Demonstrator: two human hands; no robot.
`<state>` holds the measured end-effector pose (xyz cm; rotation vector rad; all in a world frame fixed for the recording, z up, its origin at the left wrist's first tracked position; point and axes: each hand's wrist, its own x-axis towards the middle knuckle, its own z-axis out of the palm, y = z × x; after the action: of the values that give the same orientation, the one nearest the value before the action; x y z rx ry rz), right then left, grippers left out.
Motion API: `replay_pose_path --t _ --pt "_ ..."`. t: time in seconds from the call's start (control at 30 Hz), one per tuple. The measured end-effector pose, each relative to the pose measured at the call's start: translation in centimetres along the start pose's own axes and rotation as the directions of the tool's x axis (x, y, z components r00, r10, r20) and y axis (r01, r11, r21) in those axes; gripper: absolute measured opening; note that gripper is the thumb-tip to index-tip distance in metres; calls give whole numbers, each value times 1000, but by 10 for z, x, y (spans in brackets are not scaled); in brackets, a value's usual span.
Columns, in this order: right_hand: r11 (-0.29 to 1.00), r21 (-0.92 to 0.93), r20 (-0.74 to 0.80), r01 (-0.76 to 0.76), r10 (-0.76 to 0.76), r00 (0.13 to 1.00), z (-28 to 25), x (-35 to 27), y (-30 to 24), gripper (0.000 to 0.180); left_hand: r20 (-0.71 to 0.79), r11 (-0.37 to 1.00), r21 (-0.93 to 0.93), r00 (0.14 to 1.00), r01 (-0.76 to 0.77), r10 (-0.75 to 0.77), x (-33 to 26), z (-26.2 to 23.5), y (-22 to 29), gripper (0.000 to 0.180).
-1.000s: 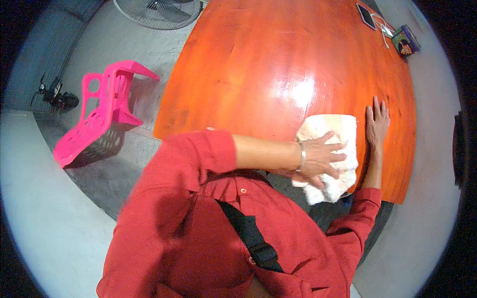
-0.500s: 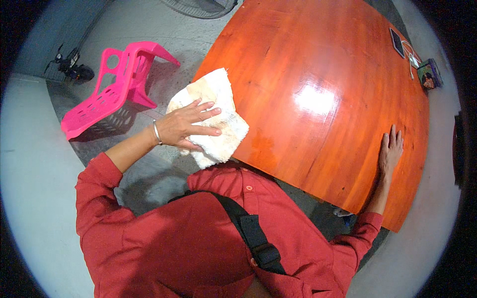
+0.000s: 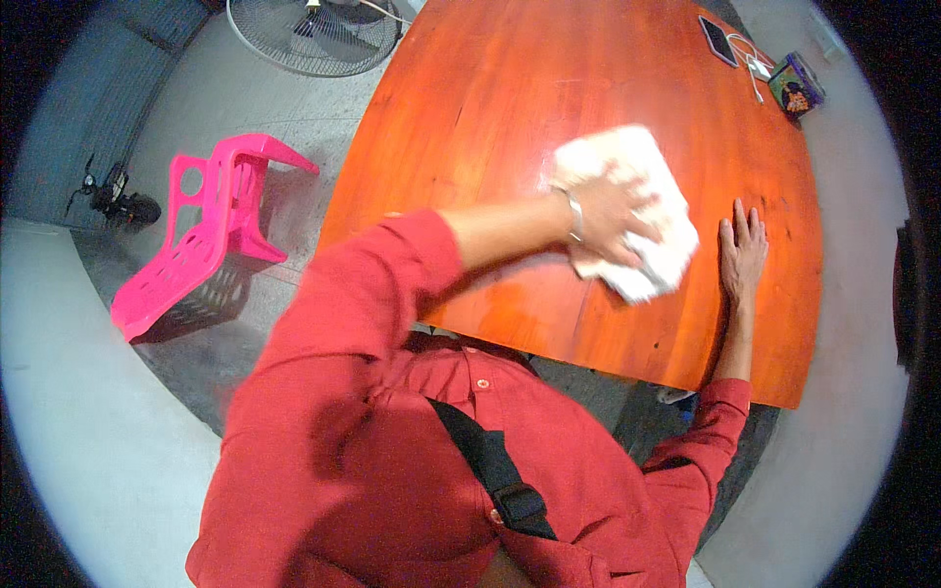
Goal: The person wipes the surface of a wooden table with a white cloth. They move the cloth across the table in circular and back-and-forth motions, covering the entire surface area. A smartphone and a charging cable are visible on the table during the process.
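Note:
My left hand point(image 3: 613, 218), with a silver bangle point(image 3: 575, 216) on its wrist, lies over a white cloth point(image 3: 659, 186). Its fingers are spread across the cloth, pressing it on a shiny orange-brown wooden table point(image 3: 470, 167). Motion blurs the hand and cloth a little. To the right, my right hand point(image 3: 745, 253) rests palm down on the bare wood near the table's right side, fingers stretched out and holding nothing. Both forearms come from red sleeves.
A phone point(image 3: 718, 40), a white cable point(image 3: 755, 65) and a small dark box with a picture point(image 3: 796, 86) lie at the table's far right. On the floor to the left stand a pink plastic chair point(image 3: 211, 230), a fan point(image 3: 323, 44) and a small black wheeled thing point(image 3: 116, 201).
My left hand has swept the cloth rightward from the table's left edge to its middle. My right hand stays on the table. The view has shifted, bringing more of the fan in.

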<state>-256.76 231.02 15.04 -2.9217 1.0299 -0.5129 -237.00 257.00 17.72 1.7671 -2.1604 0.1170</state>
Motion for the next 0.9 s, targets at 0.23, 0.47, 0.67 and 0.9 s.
replay_pose_path --t 0.23,0.47,0.67,0.9 --pt "995 -19 -29 96 -96 995 25 -1 38 55 82 982 -138 986 -130 142 5 10 56 52" --pt "997 44 51 -59 57 997 -6 -3 0 56 57 858 147 862 492 -504 -94 -54 -119 58" --pt "999 43 35 -12 10 999 5 6 -4 56 106 705 186 699 684 -707 -195 -106 -116 59" --pt "999 29 1 -41 41 999 0 -7 3 55 215 874 72 848 481 -484 -232 -114 6 60"
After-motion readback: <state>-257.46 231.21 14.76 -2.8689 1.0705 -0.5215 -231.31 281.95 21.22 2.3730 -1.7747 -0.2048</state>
